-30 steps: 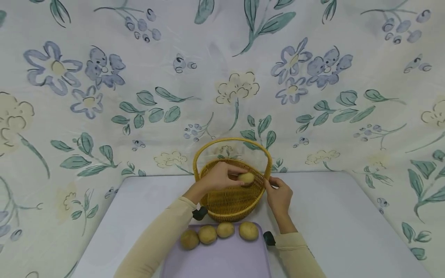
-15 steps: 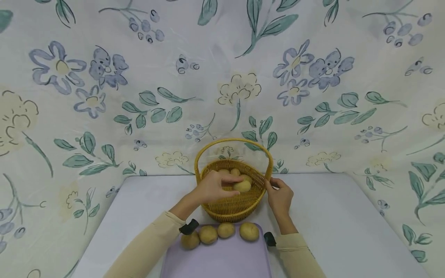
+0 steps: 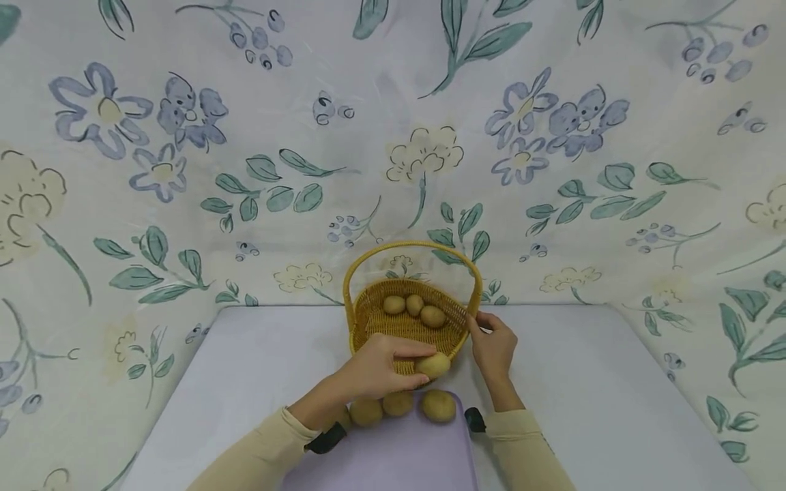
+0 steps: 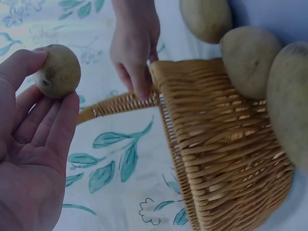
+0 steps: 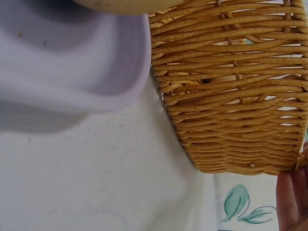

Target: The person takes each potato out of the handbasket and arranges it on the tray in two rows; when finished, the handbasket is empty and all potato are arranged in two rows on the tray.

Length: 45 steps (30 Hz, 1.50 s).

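Note:
A potato (image 3: 434, 366) is pinched between the thumb and fingers of my left hand (image 3: 377, 365), over the front rim of a wicker basket (image 3: 451, 310). The left wrist view shows this potato (image 4: 58, 71) held at the fingertips. My right hand (image 3: 495, 346) grips the basket's right side, where the arched handle (image 3: 411, 243) joins the rim. Inside, toward the back, lie three potatoes (image 3: 432, 316). Several more potatoes (image 3: 439, 406) are lined up along the far edge of a lilac tray (image 3: 393, 457), the leftmost mostly hidden behind my left wrist.
The basket and tray stand on a white table (image 3: 589, 395), the tray in front of the basket. Directly behind the table hangs a floral cloth (image 3: 276, 225). Black wrist cameras (image 3: 327, 438) sit at both wrists, the left one over the tray's potatoes.
My left hand has drawn back from deep inside the basket to its front rim, still holding a potato. The three potatoes inside have come into view. My right hand keeps its grip.

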Each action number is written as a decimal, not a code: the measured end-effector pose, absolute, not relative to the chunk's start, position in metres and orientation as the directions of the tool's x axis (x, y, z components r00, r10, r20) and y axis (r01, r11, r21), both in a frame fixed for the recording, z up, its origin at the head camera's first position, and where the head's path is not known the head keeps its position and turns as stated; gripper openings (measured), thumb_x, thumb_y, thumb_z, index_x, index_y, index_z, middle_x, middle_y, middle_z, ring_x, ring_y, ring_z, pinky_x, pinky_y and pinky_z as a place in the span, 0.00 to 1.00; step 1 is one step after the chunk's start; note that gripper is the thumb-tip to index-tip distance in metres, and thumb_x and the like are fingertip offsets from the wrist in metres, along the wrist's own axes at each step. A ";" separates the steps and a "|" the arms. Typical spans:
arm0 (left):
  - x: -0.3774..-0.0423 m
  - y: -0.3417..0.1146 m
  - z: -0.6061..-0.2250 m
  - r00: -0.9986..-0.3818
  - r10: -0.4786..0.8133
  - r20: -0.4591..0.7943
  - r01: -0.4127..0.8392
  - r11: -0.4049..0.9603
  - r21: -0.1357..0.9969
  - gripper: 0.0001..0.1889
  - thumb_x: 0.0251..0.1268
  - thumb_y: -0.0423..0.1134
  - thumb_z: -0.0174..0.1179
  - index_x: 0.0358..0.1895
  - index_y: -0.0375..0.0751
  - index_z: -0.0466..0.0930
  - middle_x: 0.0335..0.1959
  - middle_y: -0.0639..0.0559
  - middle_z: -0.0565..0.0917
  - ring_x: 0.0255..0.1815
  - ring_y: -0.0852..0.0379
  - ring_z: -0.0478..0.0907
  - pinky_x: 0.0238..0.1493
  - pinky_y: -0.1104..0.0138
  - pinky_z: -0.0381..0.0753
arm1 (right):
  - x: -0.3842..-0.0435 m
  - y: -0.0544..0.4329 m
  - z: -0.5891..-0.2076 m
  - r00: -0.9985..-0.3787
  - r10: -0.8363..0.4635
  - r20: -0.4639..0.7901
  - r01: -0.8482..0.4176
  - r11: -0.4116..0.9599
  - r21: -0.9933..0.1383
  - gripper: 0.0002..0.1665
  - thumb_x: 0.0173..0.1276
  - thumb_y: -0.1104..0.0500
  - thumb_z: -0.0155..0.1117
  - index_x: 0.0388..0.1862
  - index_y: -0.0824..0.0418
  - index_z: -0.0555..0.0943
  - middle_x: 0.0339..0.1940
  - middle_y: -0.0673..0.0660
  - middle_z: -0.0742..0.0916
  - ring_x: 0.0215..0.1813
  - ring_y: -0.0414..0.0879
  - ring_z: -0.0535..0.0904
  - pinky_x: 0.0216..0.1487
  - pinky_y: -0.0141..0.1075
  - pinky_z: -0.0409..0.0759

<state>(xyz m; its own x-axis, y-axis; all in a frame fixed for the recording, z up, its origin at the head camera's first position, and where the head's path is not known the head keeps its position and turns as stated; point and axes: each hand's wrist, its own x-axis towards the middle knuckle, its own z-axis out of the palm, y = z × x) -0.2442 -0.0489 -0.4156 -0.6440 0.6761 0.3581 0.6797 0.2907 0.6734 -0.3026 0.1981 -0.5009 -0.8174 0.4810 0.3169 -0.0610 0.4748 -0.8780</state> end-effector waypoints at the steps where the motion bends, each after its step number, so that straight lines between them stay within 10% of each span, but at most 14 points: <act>1: -0.241 -0.050 -0.417 -0.638 0.681 0.360 0.682 0.282 0.675 0.21 0.62 0.39 0.74 0.59 0.44 0.86 0.57 0.51 0.88 0.59 0.58 0.85 0.61 0.70 0.83 | -0.302 0.198 -0.501 -0.819 0.480 0.314 -0.059 0.474 -0.879 0.11 0.65 0.56 0.75 0.39 0.64 0.90 0.38 0.62 0.93 0.44 0.55 0.90 0.38 0.27 0.82; 12: -0.221 -0.049 -0.431 -0.631 0.702 0.330 0.652 0.249 0.716 0.22 0.61 0.38 0.74 0.60 0.46 0.86 0.58 0.54 0.87 0.59 0.62 0.84 0.61 0.72 0.82 | -0.303 0.196 -0.501 -0.822 0.488 0.293 -0.043 0.460 -0.887 0.11 0.67 0.57 0.74 0.41 0.65 0.90 0.41 0.62 0.93 0.46 0.55 0.90 0.32 0.14 0.72; 22: -0.209 -0.043 -0.443 -0.529 0.743 0.409 0.758 0.198 0.621 0.21 0.61 0.38 0.74 0.58 0.40 0.86 0.56 0.49 0.88 0.59 0.59 0.85 0.61 0.74 0.81 | -0.305 0.197 -0.503 -0.816 0.491 0.306 -0.038 0.484 -0.875 0.11 0.66 0.56 0.74 0.41 0.63 0.91 0.40 0.61 0.93 0.45 0.54 0.90 0.34 0.18 0.75; 45: -0.193 -0.030 -0.474 -0.507 0.768 0.392 0.799 0.247 0.549 0.21 0.57 0.37 0.76 0.55 0.42 0.87 0.52 0.54 0.90 0.56 0.66 0.85 0.60 0.80 0.79 | -0.304 0.196 -0.504 -0.816 0.492 0.302 -0.033 0.483 -0.875 0.11 0.66 0.55 0.74 0.41 0.62 0.91 0.40 0.61 0.93 0.45 0.53 0.90 0.39 0.30 0.81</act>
<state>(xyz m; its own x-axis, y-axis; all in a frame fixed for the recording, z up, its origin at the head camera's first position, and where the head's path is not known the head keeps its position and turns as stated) -0.1932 -0.0302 -0.4743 -0.5069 0.7678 0.3918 0.7986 0.2472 0.5487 -0.3038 0.1964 -0.5042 -0.8164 0.4919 0.3024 -0.0333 0.4828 -0.8751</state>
